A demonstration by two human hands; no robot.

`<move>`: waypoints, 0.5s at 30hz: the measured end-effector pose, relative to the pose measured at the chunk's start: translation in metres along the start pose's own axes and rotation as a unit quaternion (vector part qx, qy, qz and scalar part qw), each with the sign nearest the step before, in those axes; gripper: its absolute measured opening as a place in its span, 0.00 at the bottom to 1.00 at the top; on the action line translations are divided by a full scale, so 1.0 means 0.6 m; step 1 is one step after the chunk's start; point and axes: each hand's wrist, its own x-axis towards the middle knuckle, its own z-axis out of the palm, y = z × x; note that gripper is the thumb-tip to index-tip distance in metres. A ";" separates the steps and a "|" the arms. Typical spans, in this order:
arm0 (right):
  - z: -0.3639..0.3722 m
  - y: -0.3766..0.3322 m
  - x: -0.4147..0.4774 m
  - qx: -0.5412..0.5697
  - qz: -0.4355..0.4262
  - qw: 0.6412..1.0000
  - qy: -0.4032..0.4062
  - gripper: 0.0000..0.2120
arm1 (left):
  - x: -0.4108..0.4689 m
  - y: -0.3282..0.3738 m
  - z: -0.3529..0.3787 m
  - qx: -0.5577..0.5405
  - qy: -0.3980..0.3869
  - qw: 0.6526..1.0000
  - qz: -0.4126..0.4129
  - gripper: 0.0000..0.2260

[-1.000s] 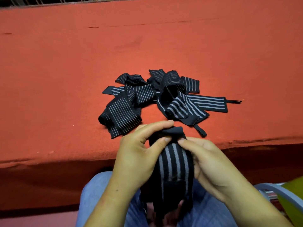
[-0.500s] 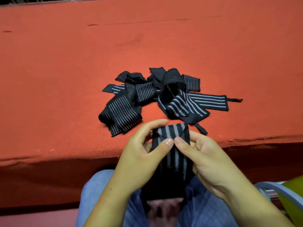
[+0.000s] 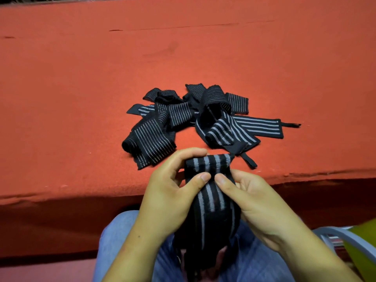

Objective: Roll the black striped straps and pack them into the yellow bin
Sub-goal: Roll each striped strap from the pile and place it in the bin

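Note:
A black strap with grey stripes (image 3: 210, 200) hangs over my lap at the near edge of the table. Its upper end is folded over into a short roll. My left hand (image 3: 171, 196) grips that roll from the left, thumb on the front, fingers curled over the top. My right hand (image 3: 250, 202) pinches it from the right, thumb beside the left thumb. A loose pile of black striped straps (image 3: 195, 121) lies on the red table just beyond my hands. A corner of the yellow bin (image 3: 364, 247) shows at the lower right.
The red felt table (image 3: 183, 58) stretches wide to all sides of the pile. Its front edge runs just behind my hands. A grey chair arm (image 3: 343, 237) curves in front of the yellow bin. My blue-jeaned lap (image 3: 122, 237) is under the strap.
The folded top of the strap has grown into a thicker roll with striped fabric now facing up. Both hands have shifted slightly up towards the table edge.

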 end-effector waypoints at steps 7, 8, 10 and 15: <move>0.001 -0.012 -0.001 0.049 -0.003 0.999 -0.009 0.18 | -0.001 -0.009 -0.002 0.060 -0.023 0.997 0.041 0.23; 0.001 -0.010 0.000 0.049 -0.007 0.999 -0.004 0.17 | -0.001 -0.011 -0.002 0.063 -0.026 0.997 0.046 0.24; 0.000 -0.008 0.002 0.055 -0.008 0.998 0.003 0.15 | -0.002 -0.015 -0.005 0.070 -0.036 0.996 0.045 0.23; 0.000 -0.006 0.004 0.038 -0.038 0.999 0.006 0.16 | -0.012 -0.009 0.002 -0.064 -0.083 0.990 -0.099 0.25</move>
